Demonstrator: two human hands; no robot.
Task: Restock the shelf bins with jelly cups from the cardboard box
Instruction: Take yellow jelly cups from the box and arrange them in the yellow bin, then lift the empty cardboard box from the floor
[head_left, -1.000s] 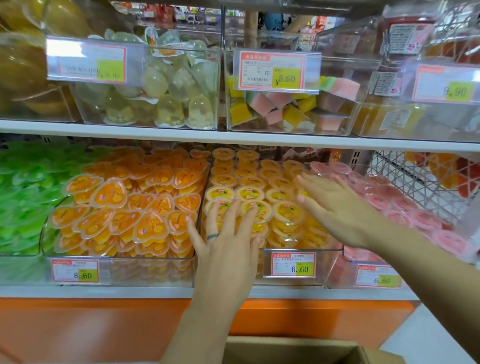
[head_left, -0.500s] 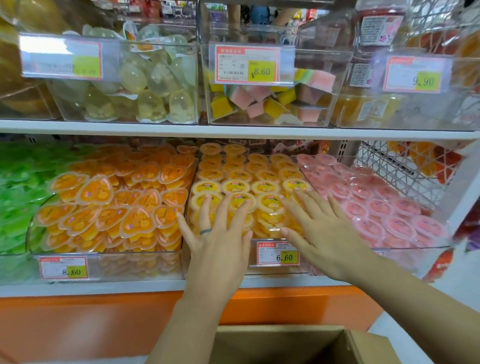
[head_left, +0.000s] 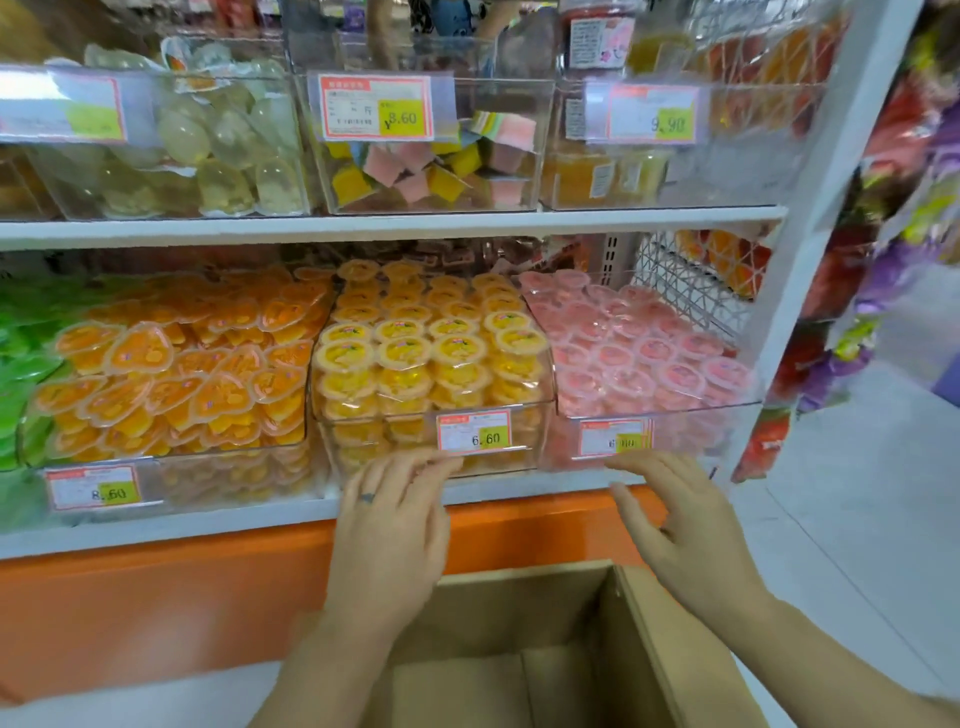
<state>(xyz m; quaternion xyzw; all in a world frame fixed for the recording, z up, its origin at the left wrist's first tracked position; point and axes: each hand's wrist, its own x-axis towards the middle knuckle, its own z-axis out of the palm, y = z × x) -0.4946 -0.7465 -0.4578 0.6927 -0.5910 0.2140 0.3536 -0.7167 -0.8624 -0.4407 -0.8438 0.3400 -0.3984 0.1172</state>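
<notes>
Head view: a clear plastic bin (head_left: 374, 441) on the lower shelf (head_left: 156, 525) sits mid-frame. It is packed to the rim with round yellow jelly cups (head_left: 431, 348) and carries a price tag (head_left: 474, 434) reading 6.60.

Just below its front wall hangs the left hand (head_left: 389, 525), fingers loosely bent, its grip slack and holding nothing. The fingertips overlap the bin's lower edge; whether they touch it cannot be told. A dark ring (head_left: 366, 497) sits on one finger.

Below and right of the bin, the right hand (head_left: 685, 530) is likewise relaxed, its grip empty. Its fingertips are under the blurred tag (head_left: 615, 436) of the neighbouring bin.

That neighbour, right of the yellow bin, holds round pink jelly cups (head_left: 639, 358). Left of the yellow bin lie orange heart-shaped jelly cups (head_left: 171, 374). Further left are green ones (head_left: 21, 364), cut off by the frame edge.

Beneath the bin, under both hands, stands the open brown cardboard box (head_left: 519, 603). The bottom edge crops it and the forearms hide part of its inside.

Above the bin, the clear tubs (head_left: 498, 130) on the upper shelf (head_left: 363, 226) are smeared by blur.
</notes>
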